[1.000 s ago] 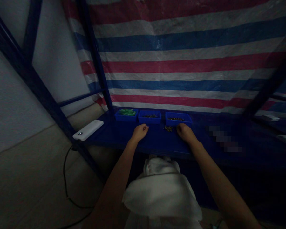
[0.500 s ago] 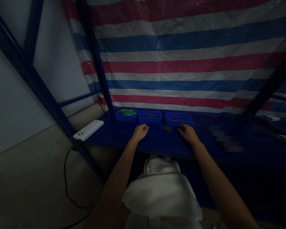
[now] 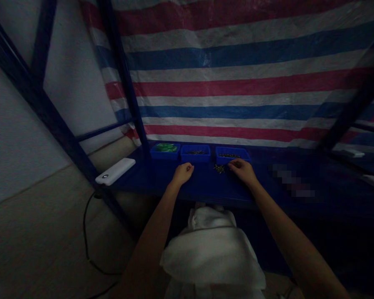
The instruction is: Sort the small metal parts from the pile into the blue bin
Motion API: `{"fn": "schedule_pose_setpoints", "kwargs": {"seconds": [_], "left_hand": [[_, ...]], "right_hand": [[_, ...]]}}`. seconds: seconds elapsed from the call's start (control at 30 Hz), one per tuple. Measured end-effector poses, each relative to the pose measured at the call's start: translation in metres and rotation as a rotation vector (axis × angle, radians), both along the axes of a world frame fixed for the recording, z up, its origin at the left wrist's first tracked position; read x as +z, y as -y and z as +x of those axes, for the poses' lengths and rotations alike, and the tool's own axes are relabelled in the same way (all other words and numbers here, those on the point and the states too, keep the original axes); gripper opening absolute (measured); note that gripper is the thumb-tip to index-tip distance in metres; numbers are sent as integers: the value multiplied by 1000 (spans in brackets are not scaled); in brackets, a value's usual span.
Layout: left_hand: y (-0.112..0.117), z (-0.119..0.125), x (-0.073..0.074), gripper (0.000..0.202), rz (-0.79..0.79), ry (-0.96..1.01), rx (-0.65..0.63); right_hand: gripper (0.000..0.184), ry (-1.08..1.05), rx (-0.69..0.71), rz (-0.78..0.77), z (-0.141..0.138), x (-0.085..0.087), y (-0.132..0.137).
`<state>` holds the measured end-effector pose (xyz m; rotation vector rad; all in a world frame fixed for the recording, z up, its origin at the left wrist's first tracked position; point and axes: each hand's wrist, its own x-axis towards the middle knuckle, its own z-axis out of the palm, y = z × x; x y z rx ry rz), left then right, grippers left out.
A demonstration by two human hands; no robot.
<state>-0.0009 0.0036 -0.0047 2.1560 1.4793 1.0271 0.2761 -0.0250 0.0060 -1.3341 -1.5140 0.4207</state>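
Over the blue tabletop [image 3: 205, 178], my left hand [image 3: 183, 173] rests with its fingers curled closed in front of the middle blue bin. Whatever those fingers may hold is hidden. My right hand [image 3: 242, 170] is just right of a small loose pile of brass-coloured screws [image 3: 219, 168], its thumb and fingertips drawn together. It is too dark to see whether anything sits between them. Behind the pile stands the right blue bin [image 3: 233, 161] with small dark metal pieces in it. Similar pieces lie in the middle blue bin [image 3: 195, 159].
The left blue bin [image 3: 165, 156] holds green packets [image 3: 166, 147]. A white flat device [image 3: 116, 171] lies at the table's left end, near a blue metal post [image 3: 132, 95]. A blurred-out object [image 3: 291, 180] is on the right. Striped sheeting [image 3: 212, 87] hangs behind.
My right hand has moved slightly left, closer to the screw pile. The left hand stays closed in about the same place.
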Motion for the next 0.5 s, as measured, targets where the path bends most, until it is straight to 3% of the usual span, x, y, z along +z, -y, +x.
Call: {"fn": "schedule_pose_setpoints", "kwargs": {"seconds": [0.13,0.27,0.37,0.5], "left_hand": [[1,0,0,26,-4,-9,5],[2,0,1,25,2,-3,0],[2,0,1,24,6,1,-7],[3,1,1,24,-10,10,-3]], "right_hand": [[25,-590,101,-27,-4,16,-3],[16,-921,165,-70,-3,35,-13],[12,-958,159,-102,-2,46,-23],[17,-765,39,-89,1,55,-36]]}}
